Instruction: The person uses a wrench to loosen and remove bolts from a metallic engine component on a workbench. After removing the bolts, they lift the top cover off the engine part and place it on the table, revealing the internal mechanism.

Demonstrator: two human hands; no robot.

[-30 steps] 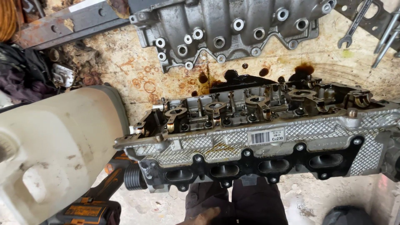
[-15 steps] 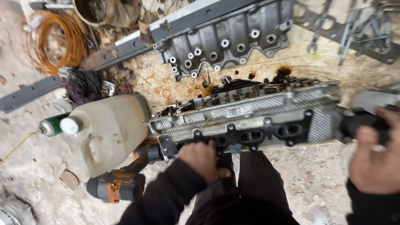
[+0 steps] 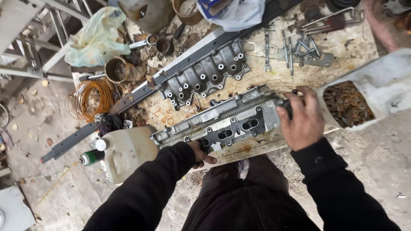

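Observation:
A long grey metal engine cylinder head (image 3: 222,119) lies on a stained wooden bench (image 3: 342,47). My left hand (image 3: 201,153) grips its near lower edge, close to the left end. My right hand (image 3: 302,117) is closed around the head's right end. Both arms wear black sleeves. A second grey cast engine cover (image 3: 203,75) with several bolt holes rests just behind the head.
A white plastic jug (image 3: 126,152) stands at the bench's left end, with a green spray can (image 3: 90,157) beside it. A white sack of rusty parts (image 3: 346,102) sits right. Wrenches and bolts (image 3: 295,47) lie at the back, an orange wire coil (image 3: 90,98) left.
The view has pulled back and higher. My right hand has closed fully over the cylinder head's right end, and my left hand stays on its near edge.

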